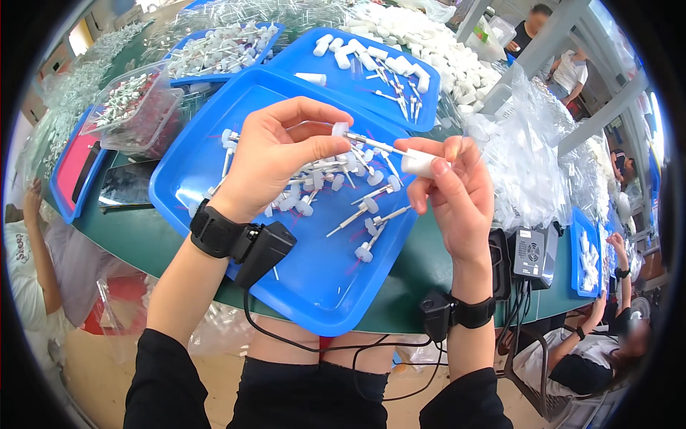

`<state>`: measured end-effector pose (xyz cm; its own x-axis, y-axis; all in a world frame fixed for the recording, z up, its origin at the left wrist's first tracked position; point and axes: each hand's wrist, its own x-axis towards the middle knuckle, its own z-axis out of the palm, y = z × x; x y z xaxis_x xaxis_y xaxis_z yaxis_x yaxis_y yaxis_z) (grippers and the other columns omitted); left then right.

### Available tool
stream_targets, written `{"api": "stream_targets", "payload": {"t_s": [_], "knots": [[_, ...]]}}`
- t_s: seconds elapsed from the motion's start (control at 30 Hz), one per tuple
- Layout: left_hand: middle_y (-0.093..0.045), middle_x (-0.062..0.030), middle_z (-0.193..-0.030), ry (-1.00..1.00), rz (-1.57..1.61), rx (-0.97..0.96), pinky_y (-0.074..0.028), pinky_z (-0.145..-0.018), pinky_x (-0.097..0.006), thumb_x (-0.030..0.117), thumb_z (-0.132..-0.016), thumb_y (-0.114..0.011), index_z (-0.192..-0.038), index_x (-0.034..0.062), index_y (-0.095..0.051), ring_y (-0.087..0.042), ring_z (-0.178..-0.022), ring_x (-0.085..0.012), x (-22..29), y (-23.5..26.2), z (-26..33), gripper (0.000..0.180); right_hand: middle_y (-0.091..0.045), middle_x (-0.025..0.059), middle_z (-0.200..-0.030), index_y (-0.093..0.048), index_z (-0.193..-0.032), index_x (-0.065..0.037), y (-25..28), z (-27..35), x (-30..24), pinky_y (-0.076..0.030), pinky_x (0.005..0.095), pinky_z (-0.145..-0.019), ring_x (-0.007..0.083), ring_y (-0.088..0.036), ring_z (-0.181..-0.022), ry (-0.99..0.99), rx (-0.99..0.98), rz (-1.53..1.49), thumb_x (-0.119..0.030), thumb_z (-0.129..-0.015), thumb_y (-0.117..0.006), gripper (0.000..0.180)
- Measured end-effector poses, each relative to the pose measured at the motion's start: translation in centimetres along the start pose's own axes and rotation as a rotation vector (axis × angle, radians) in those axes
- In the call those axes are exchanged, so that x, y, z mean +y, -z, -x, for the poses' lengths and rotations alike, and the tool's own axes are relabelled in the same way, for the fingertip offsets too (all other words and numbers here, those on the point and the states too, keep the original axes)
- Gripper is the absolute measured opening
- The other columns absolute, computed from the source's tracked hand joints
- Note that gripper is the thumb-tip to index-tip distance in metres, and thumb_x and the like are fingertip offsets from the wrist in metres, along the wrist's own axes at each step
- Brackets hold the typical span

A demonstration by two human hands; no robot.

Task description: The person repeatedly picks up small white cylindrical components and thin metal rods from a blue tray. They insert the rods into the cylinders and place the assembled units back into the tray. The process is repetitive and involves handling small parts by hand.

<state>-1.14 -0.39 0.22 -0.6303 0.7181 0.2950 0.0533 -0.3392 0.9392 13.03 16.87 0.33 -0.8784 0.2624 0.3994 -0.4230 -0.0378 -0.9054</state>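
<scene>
Above blue tray (pixel 314 304): left hand (pixel 282 150), grip pinched on disc-headed rod (pixel 368 141); right hand (pixel 461 196), grip clamped around white cylinder (pixel 416 163). Off-line push could bend rod; loose pinch could drop cylinder among tray's overlapping rods (pixel 366 206). Hidden: whether rod tip enters cylinder or only meets it; far-side finger contact.

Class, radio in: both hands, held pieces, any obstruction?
Left hand: grip on translucent round disc of thin white rod.
Right hand: grip on white cylindrical piece, at rod's far end.
No obstruction visible; blue plastic tray below.
</scene>
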Motion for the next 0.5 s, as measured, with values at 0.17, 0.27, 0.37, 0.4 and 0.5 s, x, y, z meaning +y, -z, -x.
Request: {"api": "stream_targets", "payload": {"t_s": [0.17, 0.27, 0.37, 0.4, 0.5], "knots": [[-0.062, -0.0120, -0.097, -0.033, -0.068, 0.002, -0.050, -0.078, -0.027, -0.004, -0.075, -0.064, -0.097, -0.0028, -0.060, -0.060, -0.087, -0.0146, 0.02, 0.05, 0.00, 0.022, -0.057, 0.0260, -0.107, -0.039, -0.089, -0.008, -0.37, 0.16, -0.03, -0.042, 0.0206, -0.054, 0.0130, -0.053, -0.058, 0.030, 0.051, -0.100, -0.009, -0.089, -0.048, 0.009], [-0.063, -0.0114, -0.097, -0.038, -0.093, 0.011, -0.050, -0.077, -0.026, -0.003, -0.075, -0.065, -0.097, -0.0024, -0.060, -0.060, -0.086, -0.0144, 0.03, 0.08, 0.17, 0.023, -0.056, 0.0262, -0.108, -0.039, -0.089, -0.008, -0.02, 0.41, -0.05, -0.042, 0.0207, -0.055, 0.0132, -0.053, -0.059, 0.025, 0.045, -0.111, -0.009, -0.089, -0.047, 0.009], [-0.063, -0.0113, -0.096, -0.037, -0.097, 0.009, -0.050, -0.077, -0.027, -0.004, -0.074, -0.065, -0.096, -0.0024, -0.060, -0.061, -0.086, -0.0146, -0.10, 0.02, 0.09, 0.023, -0.056, 0.0263, -0.108, -0.038, -0.090, -0.008, 0.03, 0.41, 0.02, -0.042, 0.0209, -0.055, 0.0128, -0.053, -0.060, 0.027, 0.020, -0.028, -0.008, -0.090, -0.047, 0.008], [-0.063, -0.0115, -0.096, -0.038, -0.104, 0.006, -0.051, -0.077, -0.027, -0.005, -0.074, -0.065, -0.096, -0.0025, -0.060, -0.061, -0.086, -0.0148, -0.08, 0.03, 0.10, 0.023, -0.056, 0.0262, -0.109, -0.038, -0.090, -0.008, 0.05, 0.36, 0.07, -0.043, 0.0211, -0.056, 0.0126, -0.053, -0.060, 0.032, 0.005, -0.003, -0.007, -0.090, -0.046, 0.008], [-0.063, -0.0115, -0.094, -0.049, -0.109, -0.023, -0.051, -0.077, -0.027, -0.007, -0.073, -0.065, -0.094, -0.0033, -0.061, -0.061, -0.087, -0.0154, -0.29, -0.01, 0.07, 0.022, -0.056, 0.0254, -0.110, -0.037, -0.090, -0.007, -0.36, 0.42, 0.20, -0.045, 0.0224, -0.059, 0.0133, -0.056, -0.064, 0.074, -0.031, 0.045, -0.004, -0.089, -0.046, 0.010]]}}
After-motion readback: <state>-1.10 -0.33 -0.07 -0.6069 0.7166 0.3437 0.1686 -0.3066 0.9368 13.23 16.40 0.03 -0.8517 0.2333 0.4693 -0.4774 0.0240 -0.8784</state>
